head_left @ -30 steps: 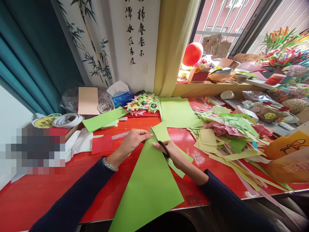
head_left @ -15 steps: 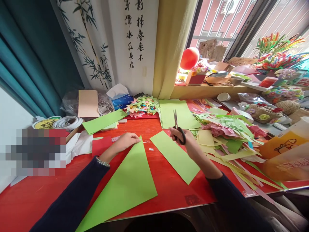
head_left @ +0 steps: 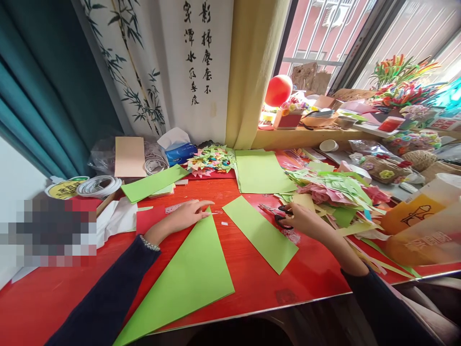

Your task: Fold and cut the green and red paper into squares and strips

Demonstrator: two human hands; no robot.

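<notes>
A large green sheet folded into a triangle (head_left: 190, 274) lies on the red table, its point away from me. My left hand (head_left: 189, 214) rests at that point, fingers somewhat spread and touching the paper's tip. To the right, my right hand (head_left: 300, 218) has its fingers on the black handles of a pair of scissors (head_left: 272, 210), low over the table. The blades point left, slightly apart, toward a rectangular strip of green paper (head_left: 261, 235) lying between my hands.
A stack of green paper (head_left: 264, 170) lies at the back. Folded paper pieces (head_left: 212, 158) are heaped beside a tissue box (head_left: 180, 153). Paper scraps (head_left: 334, 187) pile up on the right, near orange-and-white bags (head_left: 414, 216). Another green strip (head_left: 154, 183) lies back left.
My right hand has moved right and lowered the scissors from upright to nearly flat by the table. My left fingers have loosened from a pinch on the triangle's tip.
</notes>
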